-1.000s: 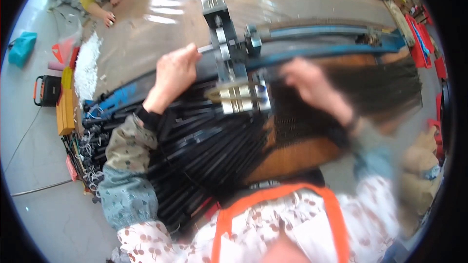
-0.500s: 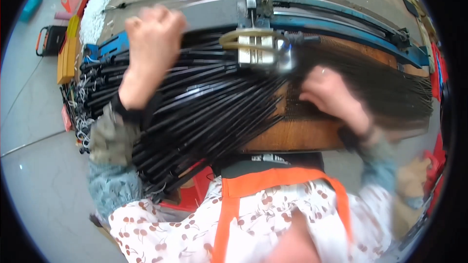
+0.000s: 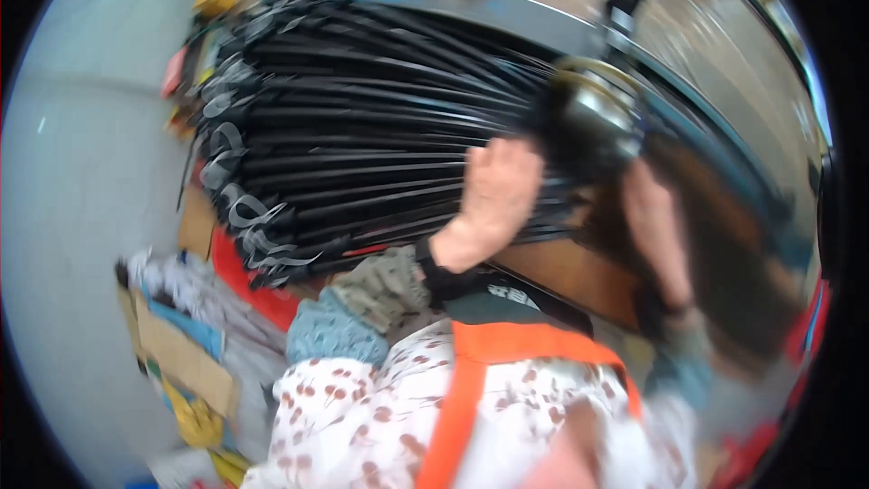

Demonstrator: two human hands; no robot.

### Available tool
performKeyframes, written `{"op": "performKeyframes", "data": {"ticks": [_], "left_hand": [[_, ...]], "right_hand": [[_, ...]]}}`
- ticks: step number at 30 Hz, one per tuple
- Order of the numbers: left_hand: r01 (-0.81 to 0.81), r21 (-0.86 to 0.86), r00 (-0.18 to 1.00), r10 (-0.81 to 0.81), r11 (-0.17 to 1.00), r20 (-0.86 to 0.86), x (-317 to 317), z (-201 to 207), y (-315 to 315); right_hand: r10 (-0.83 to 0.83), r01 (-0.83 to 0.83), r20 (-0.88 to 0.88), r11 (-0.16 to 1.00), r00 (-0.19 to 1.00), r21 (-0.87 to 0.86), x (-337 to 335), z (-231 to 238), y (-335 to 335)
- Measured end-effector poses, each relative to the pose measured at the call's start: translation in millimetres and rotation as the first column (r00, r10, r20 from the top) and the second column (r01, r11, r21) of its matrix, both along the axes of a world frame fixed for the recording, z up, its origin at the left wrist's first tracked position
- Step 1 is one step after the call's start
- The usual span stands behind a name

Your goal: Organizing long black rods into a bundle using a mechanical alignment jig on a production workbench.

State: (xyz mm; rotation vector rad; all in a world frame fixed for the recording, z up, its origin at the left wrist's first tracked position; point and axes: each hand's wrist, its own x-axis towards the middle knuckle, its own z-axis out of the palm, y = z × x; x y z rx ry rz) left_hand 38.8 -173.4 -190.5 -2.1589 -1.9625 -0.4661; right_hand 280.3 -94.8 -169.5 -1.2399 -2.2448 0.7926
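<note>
Long thin black rods (image 3: 362,127) lie side by side in a wide layer, with pale loops (image 3: 249,208) at their left ends. My left hand (image 3: 500,188) rests on them near their right ends, fingers stretched out and close together. Just right of it is a shiny metal block (image 3: 596,118) with a yellowish hose looped over it, blurred by motion. Beside the block's lower right side is my right hand (image 3: 654,226), too smeared to show its fingers or whether it holds anything.
Under the rods' right ends shows a brown wooden tabletop (image 3: 570,276), with a blurred dark mass (image 3: 724,254) farther right. A blue rail (image 3: 706,118) runs behind. At lower left lie an open cardboard box (image 3: 195,353) and a red container (image 3: 244,281).
The view has turned and shifted. My raised, closed left hand has come down and right onto the rods, its fingers now stretched out. My right hand is now closer below the metal block.
</note>
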Motion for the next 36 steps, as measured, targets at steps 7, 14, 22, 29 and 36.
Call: {"op": "performKeyframes", "data": {"ticks": [7, 14, 22, 29, 36], "left_hand": [[0.090, 0.030, 0.984, -0.084, 0.996, -0.155, -9, 10, 1], [0.177, 0.075, 0.974, -0.185, 0.981, 0.131, 5, 21, -1], [0.316, -0.291, 0.948, -0.310, 0.903, 0.068, 0, 90, -15], [0.466, -0.685, 0.884, -0.329, 0.560, 0.333, -26, 155, 32], [0.652, -0.537, 0.702, -0.694, 0.535, 0.161, 39, 142, 87]], "right_hand": [[0.034, -0.040, -0.065, 0.996, 0.997, -0.082, 17, -45, 37], [-0.203, 0.089, -0.239, 0.906, 0.950, -0.414, 16, 8, 27], [0.183, -0.223, -0.279, 0.967, 0.943, -0.120, 43, 9, 13], [0.418, -0.363, -0.151, 0.884, 0.896, 0.295, 42, 24, -11], [0.148, -0.116, -0.028, 0.867, 0.989, 0.484, 78, 7, -26]]}}
